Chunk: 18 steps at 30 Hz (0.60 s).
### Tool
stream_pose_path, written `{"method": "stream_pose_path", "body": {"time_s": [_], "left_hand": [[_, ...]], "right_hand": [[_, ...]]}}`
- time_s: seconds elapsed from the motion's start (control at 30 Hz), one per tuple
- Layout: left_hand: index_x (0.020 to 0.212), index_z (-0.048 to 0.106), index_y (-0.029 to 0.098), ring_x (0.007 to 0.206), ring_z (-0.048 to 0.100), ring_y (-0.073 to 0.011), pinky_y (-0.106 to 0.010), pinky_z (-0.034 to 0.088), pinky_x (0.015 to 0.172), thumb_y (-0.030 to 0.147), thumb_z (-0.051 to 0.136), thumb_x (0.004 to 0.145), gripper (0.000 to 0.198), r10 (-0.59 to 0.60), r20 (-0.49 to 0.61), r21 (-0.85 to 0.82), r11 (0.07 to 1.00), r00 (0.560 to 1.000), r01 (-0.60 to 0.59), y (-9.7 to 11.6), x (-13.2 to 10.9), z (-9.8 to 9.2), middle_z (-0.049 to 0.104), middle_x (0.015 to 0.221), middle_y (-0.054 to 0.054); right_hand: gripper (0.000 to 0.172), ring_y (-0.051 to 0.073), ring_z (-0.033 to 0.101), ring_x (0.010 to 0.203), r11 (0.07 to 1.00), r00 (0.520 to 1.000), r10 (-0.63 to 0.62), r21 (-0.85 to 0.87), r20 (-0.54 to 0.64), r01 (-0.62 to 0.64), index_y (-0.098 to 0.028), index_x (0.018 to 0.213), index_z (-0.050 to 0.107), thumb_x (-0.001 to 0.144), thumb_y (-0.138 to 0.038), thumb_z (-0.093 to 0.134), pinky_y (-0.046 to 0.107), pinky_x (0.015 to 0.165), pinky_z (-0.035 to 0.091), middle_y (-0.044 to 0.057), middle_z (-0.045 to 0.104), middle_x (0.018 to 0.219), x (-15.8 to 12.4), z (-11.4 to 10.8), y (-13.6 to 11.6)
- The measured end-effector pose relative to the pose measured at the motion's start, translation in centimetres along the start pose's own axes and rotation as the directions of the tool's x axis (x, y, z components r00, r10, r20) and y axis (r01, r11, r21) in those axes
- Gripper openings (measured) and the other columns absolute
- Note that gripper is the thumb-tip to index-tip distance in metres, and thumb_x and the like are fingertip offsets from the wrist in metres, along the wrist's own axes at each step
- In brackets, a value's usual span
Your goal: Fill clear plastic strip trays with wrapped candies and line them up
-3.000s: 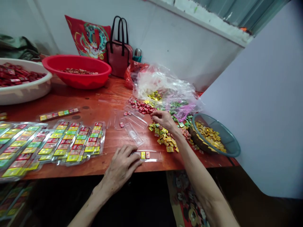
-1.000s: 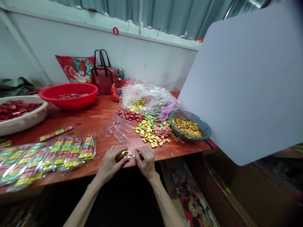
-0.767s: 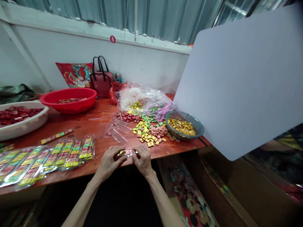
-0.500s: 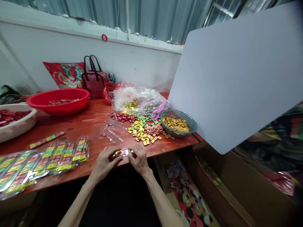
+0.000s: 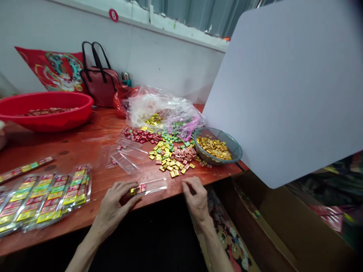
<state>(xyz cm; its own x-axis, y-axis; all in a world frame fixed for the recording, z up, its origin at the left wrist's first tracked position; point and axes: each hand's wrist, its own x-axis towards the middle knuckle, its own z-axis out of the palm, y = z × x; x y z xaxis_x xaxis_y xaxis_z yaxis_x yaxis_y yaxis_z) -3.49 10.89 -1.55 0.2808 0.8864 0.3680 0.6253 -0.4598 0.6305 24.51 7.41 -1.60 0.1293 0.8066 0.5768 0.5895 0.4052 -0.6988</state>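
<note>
A clear plastic tray (image 5: 155, 186), long and narrow, lies near the table's front edge. Small foil-wrapped pieces (image 5: 141, 189), yellow and red among them, fill its left end, and the rest of the tray holds nothing. My left hand (image 5: 117, 202) grips that left end between thumb and fingers. To the right of the tray, apart from it, my right hand (image 5: 197, 198) hovers by the table edge, fingers loosely bent, with a gap by the thumb and nothing visible in it. Beyond it lies a loose pile of yellow, pink, green and red wrapped pieces (image 5: 171, 158).
A grey bowl (image 5: 236, 151) of gold pieces stands at the right. Filled trays (image 5: 51, 196) lie at left, below a red basin (image 5: 82, 107). Empty clear trays (image 5: 124, 162) and a plastic bag (image 5: 164, 105) sit behind. A large white board (image 5: 283, 94) leans at right.
My right hand has let go of the tray and moved to the right. My left hand still holds the tray's left end. The view has shifted nearer the table.
</note>
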Motion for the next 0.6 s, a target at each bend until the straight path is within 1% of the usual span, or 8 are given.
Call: {"method": "stream_pose_path", "body": {"time_s": [0.1,0.17,0.3,0.37,0.47,0.6], "left_hand": [[0.106,0.067,0.027,0.103,0.058,-0.0274,-0.043,0.047,0.087,0.055,0.062,0.081,0.038,0.014,-0.006,0.018,1.000,1.000,-0.013,-0.1,0.0,0.1,0.068,0.109,-0.006],[0.106,0.067,0.028,0.103,0.058,-0.0275,-0.043,0.047,0.087,0.055,0.062,0.081,0.037,0.018,-0.010,0.025,1.000,1.000,-0.018,-0.1,0.0,0.1,0.068,0.110,-0.006],[0.104,0.068,0.030,0.102,0.059,-0.0282,-0.044,0.048,0.085,0.058,0.059,0.082,0.036,0.024,-0.014,0.032,0.999,1.000,-0.024,0.0,0.0,0.1,0.068,0.108,-0.005],[0.104,0.068,0.030,0.101,0.059,-0.0283,-0.044,0.048,0.085,0.058,0.058,0.082,0.037,0.014,-0.015,0.036,0.999,1.000,-0.013,0.1,0.0,0.1,0.069,0.108,-0.005],[0.104,0.067,0.030,0.102,0.059,-0.0280,-0.044,0.048,0.085,0.058,0.059,0.082,0.037,0.009,-0.013,0.035,0.999,1.000,-0.009,0.0,-0.1,0.2,0.069,0.108,-0.005],[0.104,0.068,0.030,0.102,0.059,-0.0277,-0.042,0.047,0.084,0.058,0.057,0.083,0.037,0.027,-0.017,0.036,0.999,1.000,-0.026,0.0,0.0,0.2,0.068,0.110,-0.005]], "right_hand": [[0.016,0.020,0.058,0.087,0.984,0.996,0.078,-0.155,-0.053,-0.085,-0.020,0.095,0.066,0.092,-0.025,0.051,0.035,0.081,0.046,0.006,0.065,0.090,1.5,-2.6,2.6],[0.018,0.021,0.058,0.088,0.965,0.995,0.089,-0.242,-0.045,-0.097,-0.020,0.096,0.066,0.092,-0.027,0.050,0.036,0.082,0.046,0.006,0.064,0.091,2.6,-3.4,4.1],[0.021,0.023,0.056,0.092,0.928,0.997,0.054,-0.371,0.048,-0.032,-0.021,0.105,0.066,0.090,-0.029,0.053,0.037,0.083,0.046,0.008,0.063,0.096,4.8,-3.2,5.8],[0.019,0.022,0.056,0.090,0.912,0.994,0.049,-0.411,0.098,-0.005,-0.020,0.102,0.067,0.089,-0.029,0.055,0.037,0.082,0.046,0.008,0.061,0.093,5.6,-2.9,6.1],[0.015,0.020,0.056,0.085,0.916,0.989,0.089,-0.399,0.114,-0.036,-0.019,0.093,0.066,0.089,-0.028,0.055,0.034,0.079,0.046,0.007,0.060,0.090,6.0,-2.7,6.0],[0.016,0.016,0.058,0.076,0.953,0.984,0.169,-0.264,0.050,-0.150,-0.018,0.093,0.064,0.089,-0.031,0.056,0.029,0.071,0.048,0.005,0.062,0.088,5.2,-2.9,4.8]]}}
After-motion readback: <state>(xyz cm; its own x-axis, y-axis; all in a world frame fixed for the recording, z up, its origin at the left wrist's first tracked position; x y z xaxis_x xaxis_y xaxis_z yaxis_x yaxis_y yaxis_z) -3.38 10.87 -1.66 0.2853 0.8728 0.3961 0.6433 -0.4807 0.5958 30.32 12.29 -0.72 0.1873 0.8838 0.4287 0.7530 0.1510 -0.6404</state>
